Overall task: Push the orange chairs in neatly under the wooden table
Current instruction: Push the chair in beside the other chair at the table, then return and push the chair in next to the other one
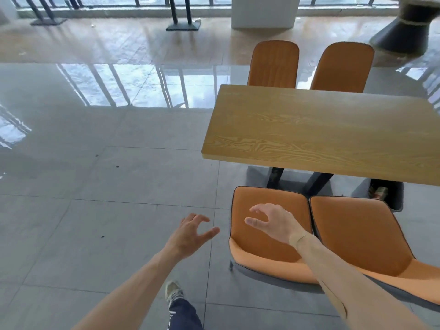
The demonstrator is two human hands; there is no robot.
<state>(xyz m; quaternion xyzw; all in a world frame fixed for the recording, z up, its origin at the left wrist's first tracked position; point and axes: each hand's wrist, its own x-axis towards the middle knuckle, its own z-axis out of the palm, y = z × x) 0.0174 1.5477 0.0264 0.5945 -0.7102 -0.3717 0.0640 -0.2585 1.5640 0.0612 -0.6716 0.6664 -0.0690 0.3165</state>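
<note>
A wooden table point(321, 129) stands at the right on dark legs. On its near side two orange chairs stand side by side, pulled out from the table: the left one point(259, 248) and the right one point(357, 239). Two more orange chairs point(273, 64) point(342, 67) stand at the far side, their backs rising above the tabletop. My right hand point(273, 222) hovers open over the near left chair's seat, holding nothing. My left hand point(192, 232) is open above the floor, just left of that chair's edge.
Glossy grey floor tiles point(107, 175) spread to the left and front. A small dark bin point(388, 196) sits under the table's right part. My shoe point(173, 291) is on the floor below my left arm. Black table bases point(183, 26), a white pillar point(264, 13) and a round dark pedestal point(404, 32) stand at the back.
</note>
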